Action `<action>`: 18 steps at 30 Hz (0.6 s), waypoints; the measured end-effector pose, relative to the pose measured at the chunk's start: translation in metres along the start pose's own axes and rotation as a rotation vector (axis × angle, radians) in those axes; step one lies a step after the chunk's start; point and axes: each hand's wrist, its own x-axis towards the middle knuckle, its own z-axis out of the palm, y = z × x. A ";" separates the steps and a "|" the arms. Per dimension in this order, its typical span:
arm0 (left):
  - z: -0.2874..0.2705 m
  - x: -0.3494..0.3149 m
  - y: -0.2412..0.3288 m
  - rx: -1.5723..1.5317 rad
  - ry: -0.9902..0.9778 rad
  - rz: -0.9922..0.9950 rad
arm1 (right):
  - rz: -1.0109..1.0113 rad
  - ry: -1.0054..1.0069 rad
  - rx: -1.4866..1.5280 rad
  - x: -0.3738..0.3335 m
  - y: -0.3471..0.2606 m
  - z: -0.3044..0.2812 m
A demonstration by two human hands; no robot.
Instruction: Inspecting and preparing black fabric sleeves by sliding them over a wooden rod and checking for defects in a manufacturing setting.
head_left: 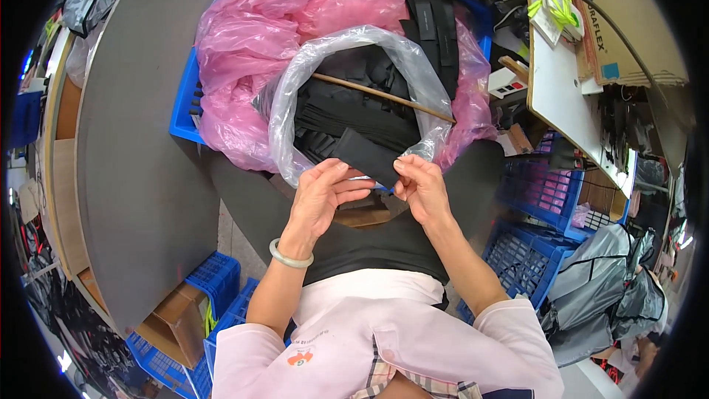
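Note:
Between my two hands a flat black fabric strip [367, 158] is stretched at a slant, over the near rim of a clear plastic bag [284, 114]. My left hand [325, 191] grips its left end between thumb and fingers, the other fingers reaching beneath it. At the strip's right end my right hand [422, 186] pinches the edge with thumb and forefinger. Inside the bag lie several similar black pieces [354, 118], piled and overlapping. A thin wooden stick [384, 94] rests across the bag's mouth.
Behind the bag, pink plastic sheeting [258, 52] fills a blue crate [185, 103], with black strips [432, 26] at its right. A grey tabletop [140, 140] stands at left. On the right are a white-topped bench [565, 96], blue crates [517, 258] and grey bags [602, 281].

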 end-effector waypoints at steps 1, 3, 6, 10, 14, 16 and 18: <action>0.002 -0.002 -0.001 0.004 -0.004 -0.001 | -0.041 0.052 -0.019 -0.006 -0.001 0.005; 0.005 -0.005 -0.004 0.002 -0.019 -0.002 | -0.084 0.106 -0.035 -0.017 0.002 0.011; 0.007 -0.010 -0.011 -0.005 -0.017 -0.011 | -0.158 0.125 -0.074 -0.029 0.008 0.017; 0.008 -0.012 -0.013 0.065 0.027 0.003 | -0.165 0.055 -0.115 -0.037 0.010 0.015; 0.003 -0.011 -0.004 0.130 0.037 0.006 | -0.569 -0.044 -0.511 -0.038 -0.003 0.021; 0.004 -0.008 0.000 0.143 0.014 -0.007 | -0.696 -0.150 -0.737 -0.039 -0.022 0.013; 0.015 -0.003 0.006 0.177 -0.013 -0.077 | -0.927 -0.378 -1.146 -0.039 -0.042 0.011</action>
